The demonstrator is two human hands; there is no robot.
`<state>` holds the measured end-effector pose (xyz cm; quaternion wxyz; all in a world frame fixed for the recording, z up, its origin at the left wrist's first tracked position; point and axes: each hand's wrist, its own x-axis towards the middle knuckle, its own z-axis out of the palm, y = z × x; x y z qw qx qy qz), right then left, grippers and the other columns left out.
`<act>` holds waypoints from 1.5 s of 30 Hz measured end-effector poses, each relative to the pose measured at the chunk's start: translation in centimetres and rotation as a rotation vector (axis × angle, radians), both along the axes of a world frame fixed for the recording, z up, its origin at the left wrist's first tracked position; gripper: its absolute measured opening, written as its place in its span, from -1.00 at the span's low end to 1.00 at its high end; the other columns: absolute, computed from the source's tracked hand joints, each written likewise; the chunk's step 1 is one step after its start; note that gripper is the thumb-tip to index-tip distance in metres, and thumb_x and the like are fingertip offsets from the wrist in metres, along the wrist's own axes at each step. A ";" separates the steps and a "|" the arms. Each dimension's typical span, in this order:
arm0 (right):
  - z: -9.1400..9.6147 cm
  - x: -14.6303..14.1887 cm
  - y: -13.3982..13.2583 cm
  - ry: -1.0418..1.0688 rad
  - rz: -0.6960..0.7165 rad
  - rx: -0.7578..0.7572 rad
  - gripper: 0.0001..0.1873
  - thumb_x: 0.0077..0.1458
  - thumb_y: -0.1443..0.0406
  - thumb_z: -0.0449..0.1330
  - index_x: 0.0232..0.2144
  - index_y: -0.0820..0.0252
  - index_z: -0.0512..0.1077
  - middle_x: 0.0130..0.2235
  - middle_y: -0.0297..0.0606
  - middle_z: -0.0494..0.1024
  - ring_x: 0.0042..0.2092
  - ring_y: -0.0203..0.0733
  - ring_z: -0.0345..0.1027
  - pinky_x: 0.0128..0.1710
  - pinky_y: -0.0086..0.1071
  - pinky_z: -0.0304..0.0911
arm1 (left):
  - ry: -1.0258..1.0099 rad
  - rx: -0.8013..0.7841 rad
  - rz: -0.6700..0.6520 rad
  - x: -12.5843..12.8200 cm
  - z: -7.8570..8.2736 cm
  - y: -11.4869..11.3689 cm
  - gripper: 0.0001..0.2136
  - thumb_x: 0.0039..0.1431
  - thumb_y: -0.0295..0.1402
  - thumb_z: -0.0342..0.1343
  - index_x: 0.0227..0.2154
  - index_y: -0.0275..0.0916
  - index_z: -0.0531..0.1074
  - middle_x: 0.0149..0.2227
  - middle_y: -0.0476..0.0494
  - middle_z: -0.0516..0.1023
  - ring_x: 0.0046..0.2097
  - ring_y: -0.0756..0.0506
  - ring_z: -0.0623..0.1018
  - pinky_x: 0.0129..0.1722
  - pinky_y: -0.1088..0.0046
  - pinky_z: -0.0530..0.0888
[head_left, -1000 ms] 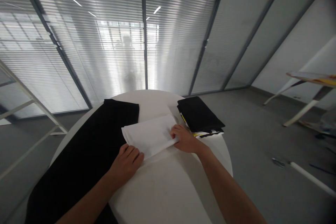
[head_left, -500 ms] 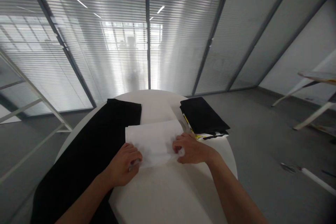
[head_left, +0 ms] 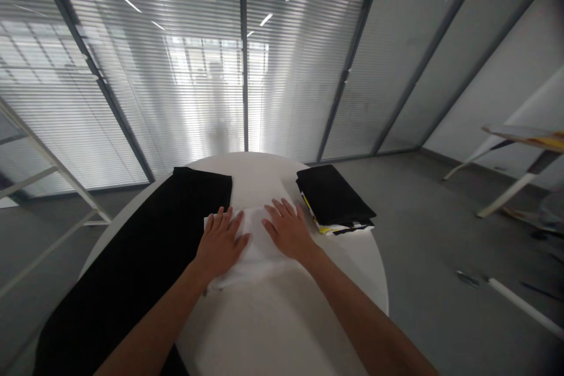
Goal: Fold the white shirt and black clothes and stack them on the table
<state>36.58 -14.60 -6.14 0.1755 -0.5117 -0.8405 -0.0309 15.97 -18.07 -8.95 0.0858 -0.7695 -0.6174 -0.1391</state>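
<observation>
Left hand and right hand lie apart, spread flat on folded white cloth

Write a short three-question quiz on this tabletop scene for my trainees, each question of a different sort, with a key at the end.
1. Multiple choice: what bright colour shows at the edge of the stack with the black top?
A) red
B) yellow
C) green

2. True or false: the grip of the left hand is open, over the white sheet.

3. Fill in the blank: the large black cloth lies over the person's ____ side of the round table.

Key:
1. B, yellow.
2. True; the left hand is spread rather than closed.
3. Left.
</observation>
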 end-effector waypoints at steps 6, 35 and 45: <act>-2.0 -1.0 1.2 -0.066 0.062 -0.168 -0.39 0.33 -0.03 -0.23 0.34 -0.05 0.03 0.39 -0.27 -0.04 0.38 0.05 -0.22 0.31 0.02 -0.31 | -0.042 -0.035 0.005 -0.6 -0.8 0.0 -0.41 0.28 0.01 -0.14 0.29 -0.13 0.17 0.33 -0.26 0.16 0.35 -0.38 0.08 0.28 -0.05 0.01; -4.1 0.9 3.3 -0.020 -0.318 -0.230 -0.28 0.29 -0.09 -0.26 0.33 0.12 0.05 0.34 0.08 0.06 0.33 0.22 -0.08 0.22 0.18 -0.15 | -0.173 -0.047 0.117 -4.7 0.5 2.3 -0.67 0.28 -0.15 -0.13 -0.08 -0.15 0.44 -0.07 -0.20 0.50 0.09 -0.29 0.36 0.22 -0.20 -0.01; -4.2 1.2 3.1 0.006 -0.294 -0.160 -0.39 0.29 -0.04 -0.13 0.24 0.11 0.17 0.25 0.05 0.21 0.26 0.13 0.05 0.20 0.11 -0.05 | -0.204 -0.140 0.201 -5.6 0.2 2.6 -0.59 0.22 -0.02 -0.10 -0.11 -0.20 0.42 -0.03 -0.27 0.45 0.14 -0.37 0.30 0.17 -0.29 -0.02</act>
